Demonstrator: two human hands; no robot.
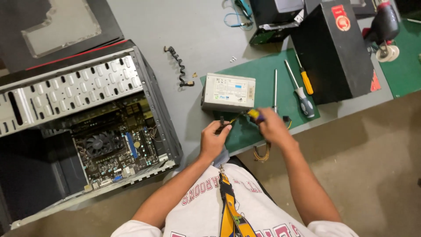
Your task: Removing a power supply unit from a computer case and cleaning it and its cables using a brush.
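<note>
Left hand [213, 139] grasps a black connector [222, 123], right hand [271, 126] grips bundled cables [251, 115] beside the power supply [229, 91]

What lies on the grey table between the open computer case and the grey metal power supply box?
In the head view, a black coiled cable lies between the computer case and the power supply box; otherwise bare grey table.

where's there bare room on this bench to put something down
The widest free patch is grey tabletop between the open computer case and the power supply, broken only by a coiled cable. The green mat is crowded: screwdrivers, black box, and both hands, left hand and right hand, working on cables.
</note>
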